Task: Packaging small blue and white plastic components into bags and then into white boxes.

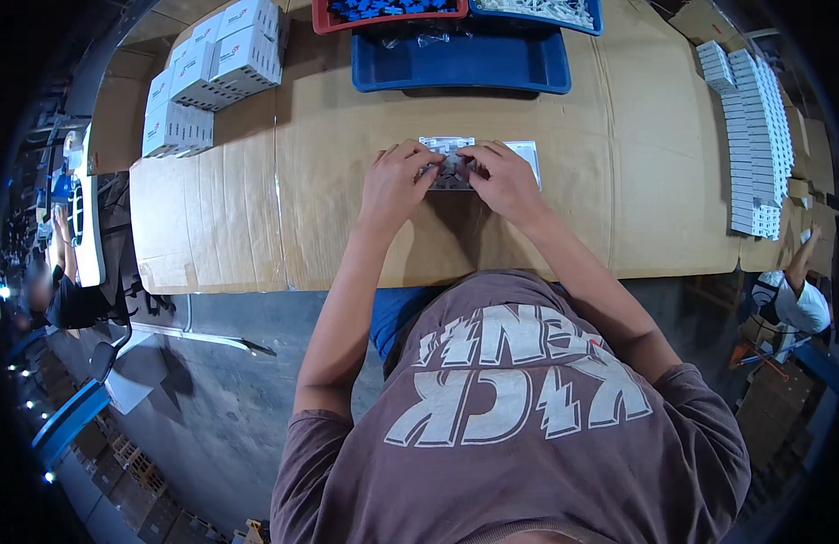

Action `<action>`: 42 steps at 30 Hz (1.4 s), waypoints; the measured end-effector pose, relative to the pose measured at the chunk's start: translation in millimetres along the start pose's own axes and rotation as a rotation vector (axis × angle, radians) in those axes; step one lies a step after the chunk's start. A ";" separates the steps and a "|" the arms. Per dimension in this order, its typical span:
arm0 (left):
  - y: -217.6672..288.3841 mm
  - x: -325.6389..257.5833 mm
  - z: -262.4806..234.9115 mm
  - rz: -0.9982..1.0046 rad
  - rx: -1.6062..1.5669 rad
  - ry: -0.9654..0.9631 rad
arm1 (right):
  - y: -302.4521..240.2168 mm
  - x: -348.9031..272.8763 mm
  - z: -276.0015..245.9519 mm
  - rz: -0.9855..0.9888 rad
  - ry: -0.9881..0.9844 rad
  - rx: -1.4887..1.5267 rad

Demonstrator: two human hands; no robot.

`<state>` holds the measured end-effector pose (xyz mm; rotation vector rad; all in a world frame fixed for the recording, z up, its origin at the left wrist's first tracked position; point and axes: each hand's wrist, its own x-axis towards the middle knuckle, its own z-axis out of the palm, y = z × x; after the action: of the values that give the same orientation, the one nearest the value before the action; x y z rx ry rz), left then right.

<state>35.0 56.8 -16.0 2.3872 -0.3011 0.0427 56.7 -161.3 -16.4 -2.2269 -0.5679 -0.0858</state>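
Observation:
A small white rectangular tray or panel (447, 141) with light grey pieces in it lies on the cardboard-covered table in front of me. My left hand (399, 181) is at its left side, with thumb and fingertips pinched together over it. From the other side my right hand (505, 181) reaches in, its thumb and fingers also drawn together over the pieces. Whatever sits between the fingertips of either hand is too small to name. A flat white box or card (526, 154) lies just beyond my right hand, partly covered by it.
An empty-looking blue bin (460, 63) stands ahead, behind it a red bin (324, 20) of blue parts and a blue bin (594, 20) of white parts. White boxes (243, 56) are stacked left; stacked white pieces (751, 136) stand right. Other people work at both sides.

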 end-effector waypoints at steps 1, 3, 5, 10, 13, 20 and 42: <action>0.4 0.1 -0.8 -0.007 -0.023 0.001 | -0.7 0.2 -1.6 0.075 -0.050 0.063; 1.5 -1.4 -1.9 -0.014 -0.046 0.001 | -2.3 1.5 -3.3 0.151 -0.100 0.125; 5.8 -2.3 -5.5 0.005 -0.083 0.035 | -3.7 4.2 -3.7 0.360 -0.126 0.408; 8.8 -7.4 -0.1 -0.021 -0.111 0.073 | 0.9 1.3 4.3 0.416 -0.052 0.526; 10.2 -9.6 4.9 0.005 -0.097 0.116 | 3.2 0.1 7.1 0.412 -0.065 0.539; 12.3 -10.7 21.2 -0.003 -0.111 0.238 | 0.7 -3.5 15.6 0.399 -0.012 0.628; 10.6 -11.9 16.0 0.130 0.016 0.118 | -10.0 -16.6 -12.8 -0.013 0.037 -0.284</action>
<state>20.1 41.0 -22.3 2.3666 -0.4000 0.2464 39.1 -171.2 -4.9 -2.4903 -0.5792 -0.2259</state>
